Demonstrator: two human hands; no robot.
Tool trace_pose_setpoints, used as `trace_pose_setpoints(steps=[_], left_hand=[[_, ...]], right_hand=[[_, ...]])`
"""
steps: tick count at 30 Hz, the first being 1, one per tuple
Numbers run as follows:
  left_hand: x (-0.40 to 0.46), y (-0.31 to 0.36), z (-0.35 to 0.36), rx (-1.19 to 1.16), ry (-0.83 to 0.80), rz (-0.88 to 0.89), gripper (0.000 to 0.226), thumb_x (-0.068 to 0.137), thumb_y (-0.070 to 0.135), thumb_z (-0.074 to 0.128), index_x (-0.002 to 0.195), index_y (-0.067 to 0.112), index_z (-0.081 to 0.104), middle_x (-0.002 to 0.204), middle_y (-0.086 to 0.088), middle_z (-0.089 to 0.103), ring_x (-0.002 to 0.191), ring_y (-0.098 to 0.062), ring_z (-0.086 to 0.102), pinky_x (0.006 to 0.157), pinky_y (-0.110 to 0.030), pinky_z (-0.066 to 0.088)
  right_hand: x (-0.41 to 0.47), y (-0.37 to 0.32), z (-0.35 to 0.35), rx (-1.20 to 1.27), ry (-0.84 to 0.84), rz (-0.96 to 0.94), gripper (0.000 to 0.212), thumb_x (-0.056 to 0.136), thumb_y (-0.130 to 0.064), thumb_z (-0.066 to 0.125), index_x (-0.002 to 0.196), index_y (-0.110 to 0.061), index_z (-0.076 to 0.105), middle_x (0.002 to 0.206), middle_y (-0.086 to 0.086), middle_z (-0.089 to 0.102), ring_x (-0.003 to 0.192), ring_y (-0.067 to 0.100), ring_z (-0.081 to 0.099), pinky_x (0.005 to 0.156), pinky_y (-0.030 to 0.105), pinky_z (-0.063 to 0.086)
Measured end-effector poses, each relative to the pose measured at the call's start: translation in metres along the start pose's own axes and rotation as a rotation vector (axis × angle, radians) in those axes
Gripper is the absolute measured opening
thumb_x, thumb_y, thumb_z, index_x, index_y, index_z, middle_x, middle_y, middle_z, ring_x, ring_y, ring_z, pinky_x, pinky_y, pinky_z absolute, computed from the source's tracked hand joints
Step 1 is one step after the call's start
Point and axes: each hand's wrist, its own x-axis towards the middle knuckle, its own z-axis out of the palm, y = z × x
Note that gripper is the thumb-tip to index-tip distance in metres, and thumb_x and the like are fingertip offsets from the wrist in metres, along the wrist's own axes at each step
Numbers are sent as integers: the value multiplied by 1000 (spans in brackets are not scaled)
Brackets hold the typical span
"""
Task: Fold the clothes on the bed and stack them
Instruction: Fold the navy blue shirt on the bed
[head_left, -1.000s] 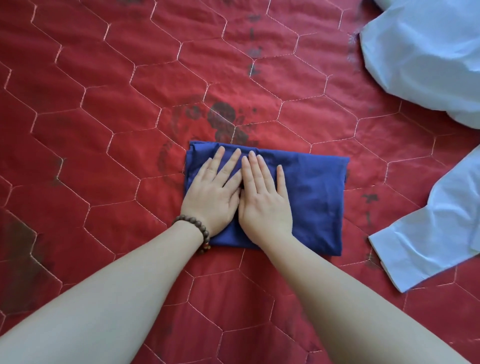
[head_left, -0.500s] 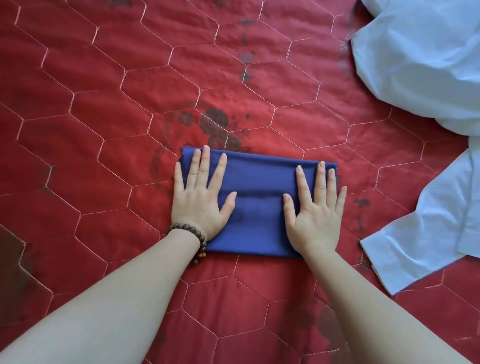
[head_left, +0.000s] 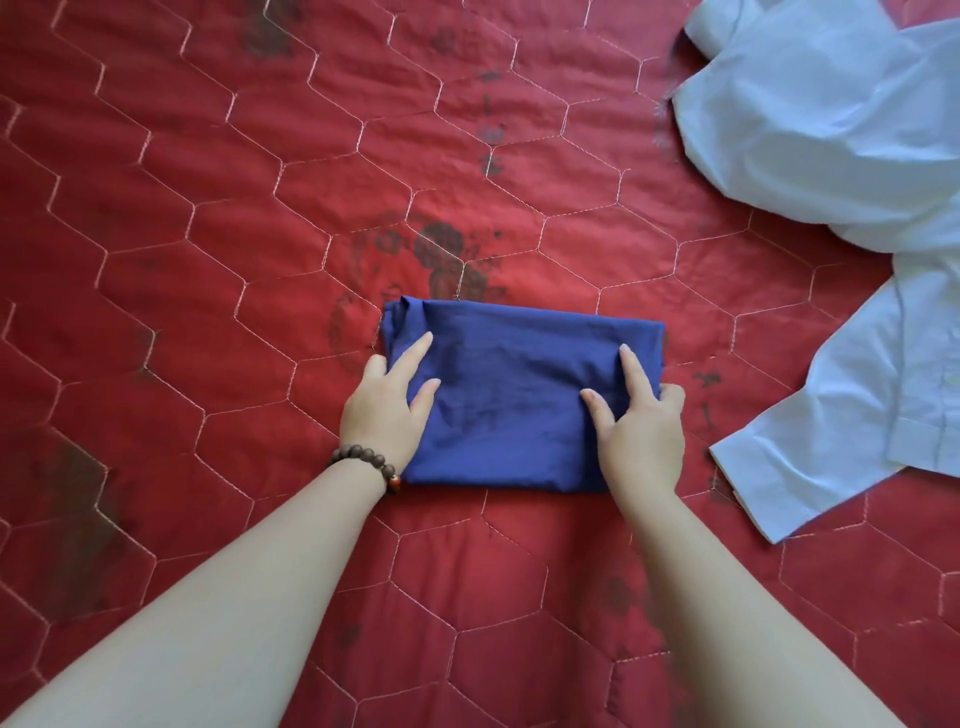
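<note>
The blue bundle (head_left: 519, 400) is pinched at its 2 ends by the left hand (head_left: 387, 410) and right hand (head_left: 641, 431), probably for lifting to a stack.

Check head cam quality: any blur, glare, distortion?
Head view: even soft light, no glare; blue cloth and both hands sharp; hexagon seams on the red quilt bow near the edges, wide-angle distortion; white shirt slightly smeared at its upper left edge.

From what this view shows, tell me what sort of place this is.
Probably a bedroom, seen looking down on a bed. A red quilt with hexagon stitching fills the view, a folded blue garment lies on it between two hands, and a pale blue shirt waits unfolded to the right.
</note>
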Motion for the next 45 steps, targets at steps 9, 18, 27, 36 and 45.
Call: trace_pose_setpoints(steps=[9, 18, 27, 36, 45], left_hand=[[-65, -9, -5, 40, -111, -12, 63, 90, 28, 65, 147, 26, 39, 122, -11, 45, 87, -38, 60, 76, -38, 46], [-166, -1, -13, 141, -313, -16, 66, 94, 31, 59, 151, 22, 28, 142, -10, 35, 101, -39, 60, 81, -39, 46], [-233, 97, 5, 177, -384, 127, 66, 94, 33, 58, 152, 23, 27, 147, -7, 32, 100, -37, 61, 79, -37, 47], [-306, 282, 113, 150, -420, 252, 67, 94, 35, 57, 152, 27, 25, 154, -7, 26, 112, -35, 58, 86, -39, 49], [-373, 478, 230, 72, -440, 326, 66, 92, 33, 58, 151, 26, 29, 151, -5, 30, 104, -32, 61, 79, -36, 50]], right_hand=[[-50, 37, -18, 238, -208, -4, 54, 85, -20, 71, 134, -33, 55, 128, -6, 62, 119, 14, 54, 92, 15, 32], [-154, 99, -38, 213, -253, 93, 47, 90, -14, 63, 134, -29, 55, 131, 4, 57, 122, 22, 52, 100, 24, 34], [-197, 181, -119, 245, -109, 185, 50, 92, -14, 59, 139, -30, 49, 140, 1, 51, 127, 22, 49, 98, 22, 33], [-185, 362, -262, 184, 15, 252, 52, 94, -21, 59, 142, -34, 45, 140, 8, 50, 129, 26, 47, 102, 28, 36], [-131, 536, -416, 115, 40, 274, 52, 96, -26, 55, 144, -39, 39, 140, 9, 50, 120, 29, 53, 93, 32, 42]])
